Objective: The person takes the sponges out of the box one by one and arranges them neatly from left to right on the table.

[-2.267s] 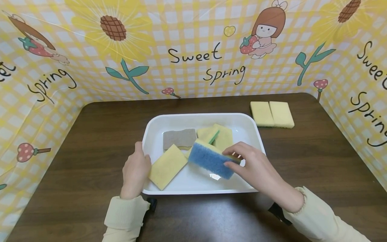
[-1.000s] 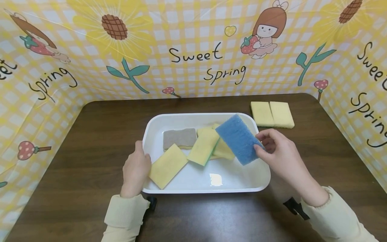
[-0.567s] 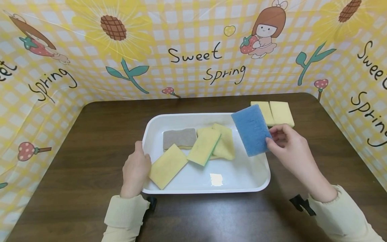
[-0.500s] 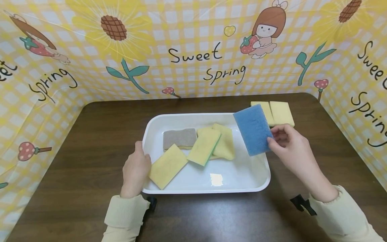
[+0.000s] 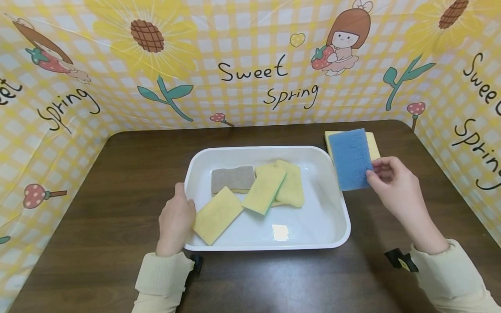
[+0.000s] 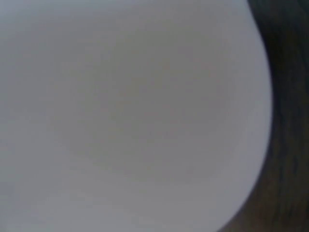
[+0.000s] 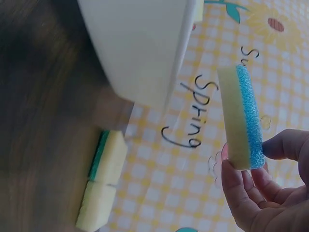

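Left hand (image 5: 176, 217) grips tray (image 5: 309, 232) at its left end. Right hand (image 5: 395, 184) pinches blue sponge (image 5: 349, 161) by its right edge, up in the air at tray's right end. In tray: yellow sponges (image 5: 218, 215), some overlapping; gray sponge (image 5: 232, 179) farther back. Far right on counter (image 5: 98, 217): sponge pair (image 5: 373, 148), side by side, partly hidden. Cloth (image 5: 250, 48) behind.

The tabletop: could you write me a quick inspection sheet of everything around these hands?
Surface: dark wood-look table.
Job's things: white tub containing a grey-faced sponge and yellow sponges; blue-faced sponge held aloft; pair of sponges at the table's far right.
Clutter: nothing seen.
Grippers: bare left hand holds the tub's left end; right hand pinches the blue-faced sponge.
Cables: none certain; black pieces show at both cuffs.
Surroundings: yellow checked sheet printed with flowers and "Sweet Spring".
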`<state>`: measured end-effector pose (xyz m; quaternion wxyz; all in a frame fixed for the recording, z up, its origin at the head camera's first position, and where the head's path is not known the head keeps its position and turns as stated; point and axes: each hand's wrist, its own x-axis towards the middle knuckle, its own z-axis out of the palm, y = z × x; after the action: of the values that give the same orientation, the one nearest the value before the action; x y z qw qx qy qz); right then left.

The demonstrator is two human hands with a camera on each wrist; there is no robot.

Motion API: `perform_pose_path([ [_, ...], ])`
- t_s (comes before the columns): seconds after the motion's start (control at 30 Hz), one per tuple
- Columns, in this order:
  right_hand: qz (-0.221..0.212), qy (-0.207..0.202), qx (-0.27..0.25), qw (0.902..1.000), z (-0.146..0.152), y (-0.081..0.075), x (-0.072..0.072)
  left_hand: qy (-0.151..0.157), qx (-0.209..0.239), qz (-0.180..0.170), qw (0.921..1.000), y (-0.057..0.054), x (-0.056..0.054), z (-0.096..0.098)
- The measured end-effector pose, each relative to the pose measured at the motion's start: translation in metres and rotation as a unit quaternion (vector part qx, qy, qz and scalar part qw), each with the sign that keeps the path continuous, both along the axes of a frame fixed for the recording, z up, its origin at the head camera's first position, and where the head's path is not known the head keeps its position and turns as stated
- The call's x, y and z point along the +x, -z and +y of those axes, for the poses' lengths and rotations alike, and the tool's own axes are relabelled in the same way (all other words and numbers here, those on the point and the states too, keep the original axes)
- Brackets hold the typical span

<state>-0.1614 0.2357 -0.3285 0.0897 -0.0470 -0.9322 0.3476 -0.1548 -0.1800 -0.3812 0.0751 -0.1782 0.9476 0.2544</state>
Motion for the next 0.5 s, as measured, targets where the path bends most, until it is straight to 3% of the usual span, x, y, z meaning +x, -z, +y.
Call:
perform_pose_path([
  [0.23,-0.019,0.030,0.002,0.9994,0.014,0.007,-0.004,0.007,-0.003,0.010,0.9999,0.002,0.000,-0.001],
  [0.5,-0.051,0.033,0.007,0.9981,0.021,0.015,-0.009,0.015,-0.009,0.012,0.9998,0.003,0.000,-0.003],
])
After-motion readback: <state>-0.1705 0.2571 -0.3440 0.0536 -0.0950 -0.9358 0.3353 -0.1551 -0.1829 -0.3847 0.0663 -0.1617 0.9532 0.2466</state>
